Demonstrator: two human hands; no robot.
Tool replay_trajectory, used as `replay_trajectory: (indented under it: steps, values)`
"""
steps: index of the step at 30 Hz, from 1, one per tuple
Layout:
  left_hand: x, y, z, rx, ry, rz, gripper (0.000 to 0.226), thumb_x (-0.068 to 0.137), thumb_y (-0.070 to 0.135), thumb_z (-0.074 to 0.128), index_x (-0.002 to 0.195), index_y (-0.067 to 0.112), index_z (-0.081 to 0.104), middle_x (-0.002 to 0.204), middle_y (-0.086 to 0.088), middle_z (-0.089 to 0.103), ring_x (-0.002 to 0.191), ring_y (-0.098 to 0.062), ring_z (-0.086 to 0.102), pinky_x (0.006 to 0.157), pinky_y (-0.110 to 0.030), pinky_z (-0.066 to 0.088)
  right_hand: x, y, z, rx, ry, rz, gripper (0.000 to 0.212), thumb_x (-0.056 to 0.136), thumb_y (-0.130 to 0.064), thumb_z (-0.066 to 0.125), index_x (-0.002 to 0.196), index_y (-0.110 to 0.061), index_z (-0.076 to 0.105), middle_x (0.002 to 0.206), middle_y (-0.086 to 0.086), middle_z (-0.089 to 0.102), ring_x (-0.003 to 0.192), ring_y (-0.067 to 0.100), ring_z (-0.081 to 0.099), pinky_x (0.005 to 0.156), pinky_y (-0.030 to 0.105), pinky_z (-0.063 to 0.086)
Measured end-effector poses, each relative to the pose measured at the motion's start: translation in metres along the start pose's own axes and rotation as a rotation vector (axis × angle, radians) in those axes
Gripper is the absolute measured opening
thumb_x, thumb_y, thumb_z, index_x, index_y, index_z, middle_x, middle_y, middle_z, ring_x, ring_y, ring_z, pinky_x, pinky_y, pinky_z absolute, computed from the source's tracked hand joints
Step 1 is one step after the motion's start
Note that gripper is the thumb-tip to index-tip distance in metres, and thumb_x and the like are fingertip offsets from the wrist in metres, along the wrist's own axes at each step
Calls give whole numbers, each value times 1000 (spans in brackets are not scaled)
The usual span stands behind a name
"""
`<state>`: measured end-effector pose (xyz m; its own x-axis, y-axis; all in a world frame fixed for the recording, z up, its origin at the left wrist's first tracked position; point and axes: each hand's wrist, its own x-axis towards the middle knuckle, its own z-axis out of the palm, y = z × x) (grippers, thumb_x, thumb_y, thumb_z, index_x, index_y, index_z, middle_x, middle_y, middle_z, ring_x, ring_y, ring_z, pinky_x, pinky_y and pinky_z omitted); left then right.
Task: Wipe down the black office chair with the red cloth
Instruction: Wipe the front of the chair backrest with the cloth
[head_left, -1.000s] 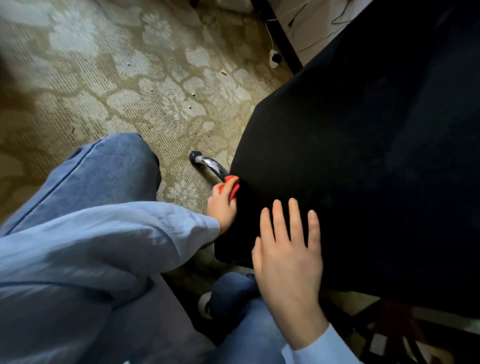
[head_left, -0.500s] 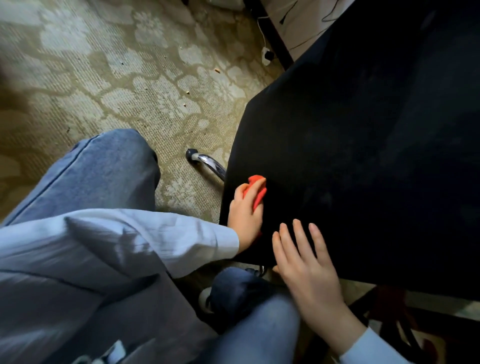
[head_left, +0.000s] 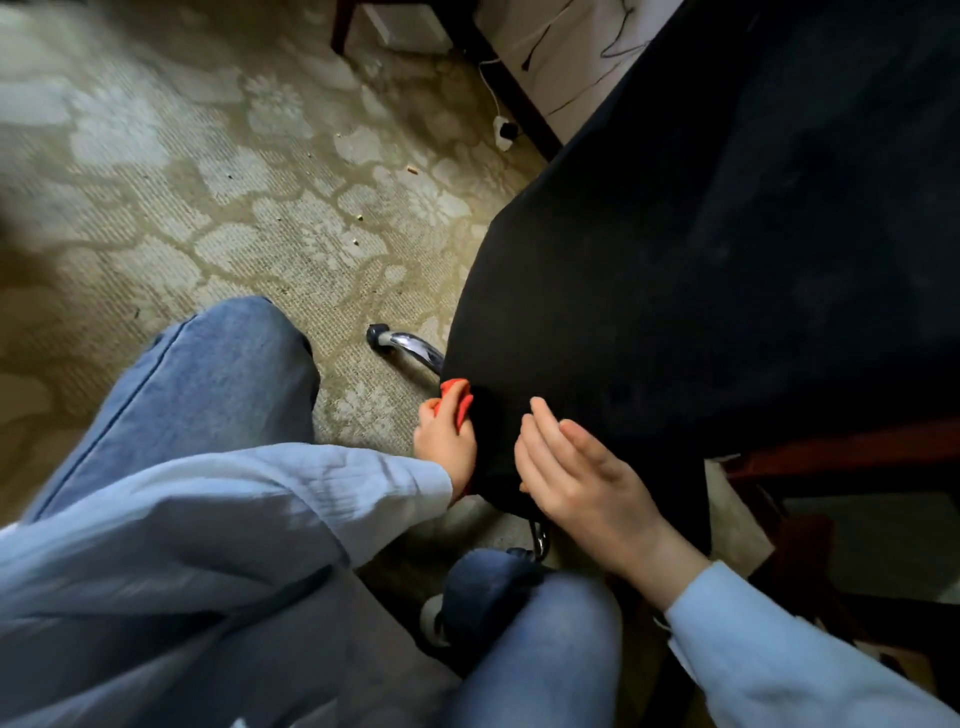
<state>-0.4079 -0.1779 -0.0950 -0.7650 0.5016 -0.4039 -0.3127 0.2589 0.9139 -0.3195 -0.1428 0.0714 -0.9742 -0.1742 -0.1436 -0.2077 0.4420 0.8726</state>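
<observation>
The black office chair (head_left: 701, 270) fills the right half of the view, its seat seen from above. My left hand (head_left: 445, 441) is closed on the red cloth (head_left: 458, 401) and presses it against the seat's left front edge. Only a small bunch of the cloth shows above my fingers. My right hand (head_left: 576, 473) hovers just to the right, at the seat's front corner, fingers together and slightly curled, holding nothing. A chrome chair leg with a black castor (head_left: 400, 344) sticks out from under the seat.
Patterned beige carpet (head_left: 234, 197) covers the floor on the left, with small crumbs on it. My knees in blue jeans (head_left: 208, 384) are bent close to the chair. A dark wooden furniture leg (head_left: 519, 98) and a white cable with plug (head_left: 503, 127) lie behind the chair.
My left hand with the cloth slid from the seat's top surface back to its left edge. My right hand lifted off the seat and turned partly on its side.
</observation>
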Motion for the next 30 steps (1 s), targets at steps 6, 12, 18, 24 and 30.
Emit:
replay_trajectory:
  steps: [6, 12, 18, 24, 30]
  values:
    - [-5, 37, -17, -62, -21, 153, 48, 86, 9, 49, 128, 31, 54, 126, -7, 49, 114, -20, 53, 105, -32, 38, 32, 8, 15, 21, 42, 114, 36, 86, -32, 45, 98, -13, 73, 113, 4, 68, 115, 18, 59, 116, 40, 3]
    - [-34, 91, -37, -352, -11, 501, 40, 87, 30, 48, 125, 44, 46, 131, -2, 49, 123, -5, 45, 108, -25, 32, 33, 18, 7, 58, 296, 350, 39, 91, -23, 43, 128, -18, 53, 141, -1, 46, 132, 22, 30, 116, 42, 2]
    - [-42, 98, -14, -206, 206, 627, 47, 86, 29, 41, 131, 37, 38, 129, 0, 34, 126, -14, 35, 111, -31, 26, 19, 21, 19, 306, 312, 640, 67, 79, -16, 51, 141, -16, 25, 144, 12, 22, 131, 35, 26, 112, 43, 18]
    - [-9, 122, -7, -134, 418, 598, 44, 85, 32, 44, 128, 36, 36, 131, -20, 42, 119, -32, 44, 101, -26, 28, 58, 38, 24, 502, 140, 583, 65, 74, -17, 39, 138, -16, 39, 147, 18, 26, 130, 33, 31, 110, 41, 19]
    - [71, 165, -24, 100, 356, 567, 56, 88, 13, 51, 142, 24, 38, 144, -12, 31, 127, -32, 35, 104, -35, 31, 75, 37, 37, 505, -130, 479, 68, 67, -23, 50, 134, -15, 51, 145, 4, 43, 132, 23, 42, 110, 43, 18]
